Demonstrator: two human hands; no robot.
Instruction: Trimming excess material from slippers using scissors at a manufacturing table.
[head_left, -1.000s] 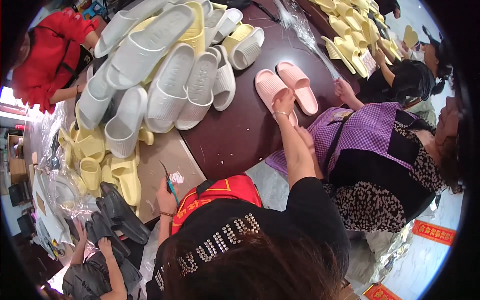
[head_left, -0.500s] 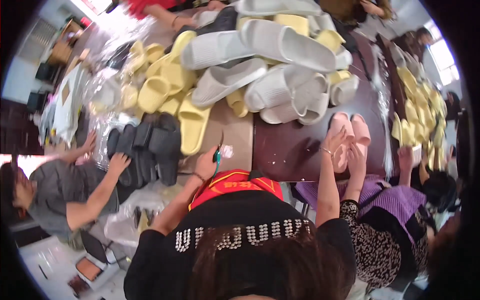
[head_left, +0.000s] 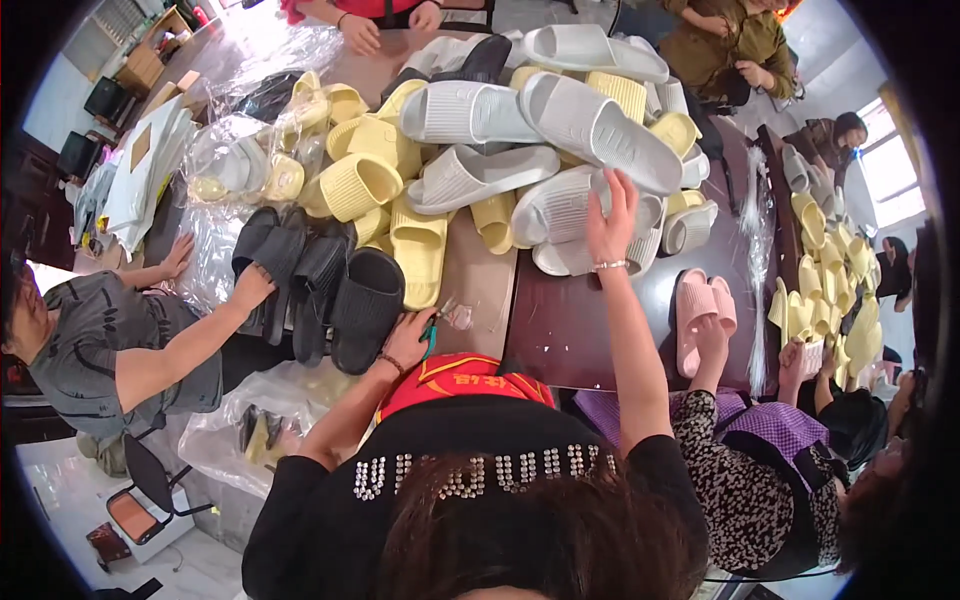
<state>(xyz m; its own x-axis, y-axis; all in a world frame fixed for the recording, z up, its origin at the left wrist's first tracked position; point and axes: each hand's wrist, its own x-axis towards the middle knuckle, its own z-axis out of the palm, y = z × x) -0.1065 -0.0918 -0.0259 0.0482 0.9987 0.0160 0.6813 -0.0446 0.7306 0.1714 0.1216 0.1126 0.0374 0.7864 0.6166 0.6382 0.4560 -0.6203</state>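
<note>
My left hand (head_left: 408, 340) is closed around small teal-handled scissors (head_left: 430, 338) at the table's front edge, the metal tip pointing away from me. It lies between a black slipper (head_left: 368, 312) and the toe of a yellow slipper (head_left: 418, 262). My right hand (head_left: 612, 222), a bracelet on its wrist, reaches over the heap with its fingers stretched out. Under and beside it are ribbed grey slippers (head_left: 555, 208); whether the fingertips touch the large upper grey slipper (head_left: 600, 118) I cannot tell.
To my right, a co-worker's hand (head_left: 710, 338) is at a pair of pink slippers (head_left: 690, 310). On the left another person's hand (head_left: 252, 288) rests on black slippers. Clear plastic wrap (head_left: 205, 260) covers the table's left side. More yellow slippers (head_left: 825, 270) lie far right.
My right hand has left the pink slippers and moved left and away from me to the grey ones. My left hand still holds the scissors. The view has shifted slightly.
</note>
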